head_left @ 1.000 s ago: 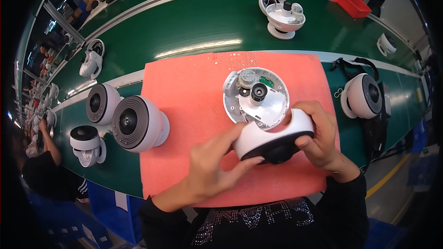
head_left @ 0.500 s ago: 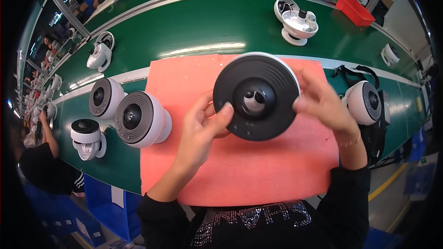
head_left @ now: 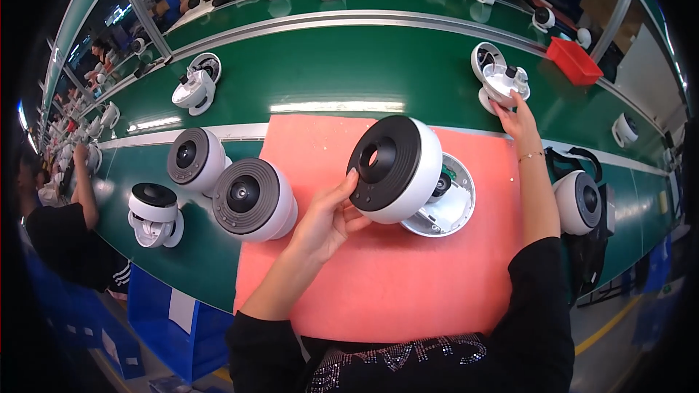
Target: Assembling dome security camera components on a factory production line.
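The right hand (head_left: 515,120) has left the black-faced cover (head_left: 397,175) for the open unit (head_left: 501,87) on the green belt (head_left: 349,65); its fingers touch it, grip unclear. The left hand (head_left: 326,222) holds the cover tilted over the pink mat (head_left: 408,284), partly hiding a white shell (head_left: 453,209) containing a lens (head_left: 442,185) and green board (head_left: 459,172). The unit's bowl holds a black barrel (head_left: 511,72).
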Action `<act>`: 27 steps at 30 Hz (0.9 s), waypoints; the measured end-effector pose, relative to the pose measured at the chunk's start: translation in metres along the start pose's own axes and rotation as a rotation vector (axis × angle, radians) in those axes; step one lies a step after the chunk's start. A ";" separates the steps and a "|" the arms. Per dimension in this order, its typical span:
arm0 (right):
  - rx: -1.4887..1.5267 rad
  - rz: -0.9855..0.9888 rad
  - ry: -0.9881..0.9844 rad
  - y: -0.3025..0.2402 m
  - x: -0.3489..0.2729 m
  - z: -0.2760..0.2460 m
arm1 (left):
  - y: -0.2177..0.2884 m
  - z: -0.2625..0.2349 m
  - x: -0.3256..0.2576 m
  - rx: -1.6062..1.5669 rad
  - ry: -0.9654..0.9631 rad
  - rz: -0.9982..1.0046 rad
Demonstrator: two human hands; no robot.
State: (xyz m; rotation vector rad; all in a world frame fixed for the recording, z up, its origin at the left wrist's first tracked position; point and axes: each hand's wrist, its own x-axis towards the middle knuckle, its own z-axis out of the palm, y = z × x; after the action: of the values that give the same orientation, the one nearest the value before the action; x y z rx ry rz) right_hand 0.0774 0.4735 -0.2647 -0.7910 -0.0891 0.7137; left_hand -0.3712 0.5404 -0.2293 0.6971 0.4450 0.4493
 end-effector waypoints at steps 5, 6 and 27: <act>0.003 -0.104 0.031 -0.002 -0.038 0.014 | 0.001 -0.015 0.000 0.003 0.028 -0.043; 0.021 -0.123 0.084 -0.005 -0.059 0.020 | 0.001 -0.017 -0.002 0.020 0.014 -0.032; -0.504 0.383 -0.296 0.055 -0.288 0.041 | -0.011 0.005 -0.055 0.650 -0.246 0.276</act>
State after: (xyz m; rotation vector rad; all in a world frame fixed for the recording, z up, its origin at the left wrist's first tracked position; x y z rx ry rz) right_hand -0.1868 0.3481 -0.2201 -1.1953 -0.4048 1.1956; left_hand -0.4107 0.5016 -0.2204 1.4385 0.2567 0.4718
